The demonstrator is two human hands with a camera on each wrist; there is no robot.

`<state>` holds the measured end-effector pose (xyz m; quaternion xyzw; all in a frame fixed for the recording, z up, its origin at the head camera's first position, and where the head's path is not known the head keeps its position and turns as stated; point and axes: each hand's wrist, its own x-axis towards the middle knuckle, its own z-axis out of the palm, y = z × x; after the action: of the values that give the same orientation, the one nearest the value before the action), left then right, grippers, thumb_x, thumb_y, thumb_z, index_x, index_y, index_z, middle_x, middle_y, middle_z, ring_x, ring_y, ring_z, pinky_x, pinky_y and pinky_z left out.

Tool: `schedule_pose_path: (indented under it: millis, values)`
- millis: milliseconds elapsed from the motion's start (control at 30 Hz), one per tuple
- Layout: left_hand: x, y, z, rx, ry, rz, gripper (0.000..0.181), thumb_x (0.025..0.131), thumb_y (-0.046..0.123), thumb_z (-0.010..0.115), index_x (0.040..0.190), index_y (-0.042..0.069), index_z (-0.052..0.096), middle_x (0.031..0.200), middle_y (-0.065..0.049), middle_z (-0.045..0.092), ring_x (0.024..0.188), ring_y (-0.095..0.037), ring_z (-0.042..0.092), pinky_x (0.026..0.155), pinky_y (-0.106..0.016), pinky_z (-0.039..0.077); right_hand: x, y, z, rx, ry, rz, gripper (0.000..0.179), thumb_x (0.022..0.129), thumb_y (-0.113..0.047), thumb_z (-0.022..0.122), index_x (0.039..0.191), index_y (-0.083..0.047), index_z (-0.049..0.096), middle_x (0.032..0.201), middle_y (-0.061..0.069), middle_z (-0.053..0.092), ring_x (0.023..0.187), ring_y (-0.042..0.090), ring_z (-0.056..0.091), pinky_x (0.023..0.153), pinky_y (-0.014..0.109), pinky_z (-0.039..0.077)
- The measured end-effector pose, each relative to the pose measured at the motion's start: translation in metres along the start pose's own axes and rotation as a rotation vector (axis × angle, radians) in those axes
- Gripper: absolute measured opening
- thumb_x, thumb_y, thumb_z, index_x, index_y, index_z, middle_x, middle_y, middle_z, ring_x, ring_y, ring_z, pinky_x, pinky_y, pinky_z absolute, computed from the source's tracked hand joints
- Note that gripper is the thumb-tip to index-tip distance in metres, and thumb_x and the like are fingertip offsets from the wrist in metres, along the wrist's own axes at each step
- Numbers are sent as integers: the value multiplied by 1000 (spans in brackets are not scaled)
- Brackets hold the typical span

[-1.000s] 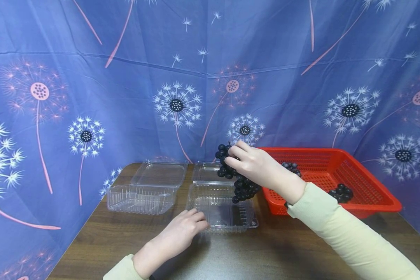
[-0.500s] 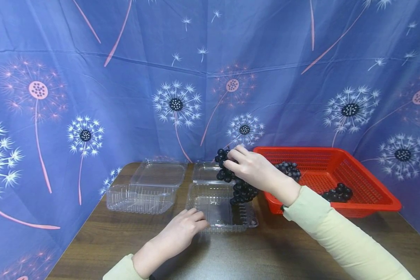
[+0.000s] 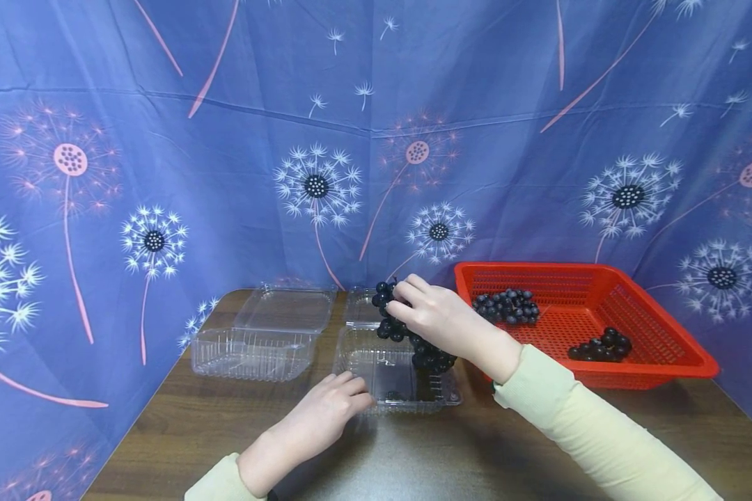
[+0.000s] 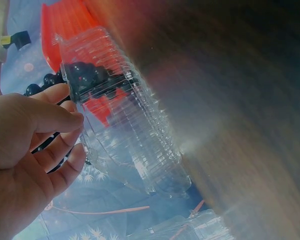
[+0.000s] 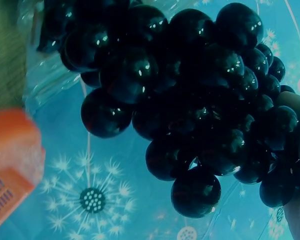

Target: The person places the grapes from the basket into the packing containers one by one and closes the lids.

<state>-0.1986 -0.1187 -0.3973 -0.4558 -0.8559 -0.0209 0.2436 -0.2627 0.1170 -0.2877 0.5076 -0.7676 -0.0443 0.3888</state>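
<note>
My right hand [image 3: 441, 316] grips the upper part of a bunch of black grapes [image 3: 390, 321]. The bunch hangs down over an open clear plastic clamshell container [image 3: 382, 376], its lower end inside the container's right side. Glossy round grapes fill much of the right wrist view, with part of the hand at the right edge. At the container's near left corner, my left hand [image 3: 326, 410] pinches the rim with thumb and fingers. The left wrist view shows the thumb [image 4: 65, 120] at that rim, with dark grapes visible through the clear wall.
On the right stands a red perforated plastic basket [image 3: 658, 327]. Inside lie two more bunches, one at the left [image 3: 507, 307] and a smaller one near the front [image 3: 601, 346]. A second open clamshell [image 3: 251, 358] sits left. A blue dandelion-print cloth [image 3: 225, 160] hangs behind the wooden table.
The right hand has moved left and slightly down with the grapes, bringing them lower over the container. More of the bunch in the basket now shows. The left hand stays in place.
</note>
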Motion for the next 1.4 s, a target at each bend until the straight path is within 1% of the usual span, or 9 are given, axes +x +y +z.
schedule_pose_path:
  millis: [233,433,533,733,833,967,1067,1167,1400]
  values:
    - [1,0,0,9,4,9,39,65,-7,66,92,22,67,89,11,57,80,-9,51,59,-22,41,2,-10,8,14,-8,-13,17,87,3,52,95,-9,61,94,6,57,84,20,50,54,24,50]
    - [0,0,0,8,14,12,39,65,-7,66,92,22,67,89,11,57,80,-8,52,60,-22,42,3,-14,15,29,13,-11,20,86,4,50,95,-9,61,93,5,57,86,19,51,55,25,50]
    - [1,0,0,4,17,8,39,65,-7,67,92,22,67,89,11,57,80,-8,52,60,-22,42,3,-16,18,39,26,-14,19,83,4,53,94,-10,61,93,5,57,85,19,51,56,25,50]
    - [1,-1,0,-3,6,2,38,66,-6,67,92,22,67,89,11,57,80,-9,52,60,-23,42,3,-21,26,82,37,3,24,74,1,68,93,-11,60,93,3,55,83,17,50,53,23,49]
    - [0,-1,1,-2,1,0,37,67,-5,67,92,22,67,89,11,57,80,-9,52,61,-24,44,5,-23,30,105,31,15,25,72,0,70,91,-11,59,93,3,54,81,17,49,51,23,47]
    - [0,-1,1,0,1,1,38,66,-5,66,92,22,67,89,11,57,81,-9,52,61,-25,44,7,-26,34,134,37,20,28,69,0,73,90,-12,59,92,2,53,81,16,49,53,22,49]
    - [0,-1,1,-1,9,4,37,66,-5,66,91,22,67,88,11,56,81,-9,52,61,-24,43,7,-28,38,161,43,22,29,68,0,73,90,-12,59,91,2,53,82,16,49,53,22,50]
    - [0,-1,1,-3,17,6,37,66,-4,67,91,22,67,87,11,57,81,-9,52,60,-24,42,8,-30,41,182,48,34,27,70,2,69,90,-12,59,90,1,53,80,15,49,51,21,48]
    - [0,0,1,-10,14,4,36,66,-3,69,92,23,68,88,11,57,81,-8,52,60,-22,41,7,-32,49,280,62,99,23,73,3,64,88,-14,62,88,-1,53,81,12,50,50,19,47]
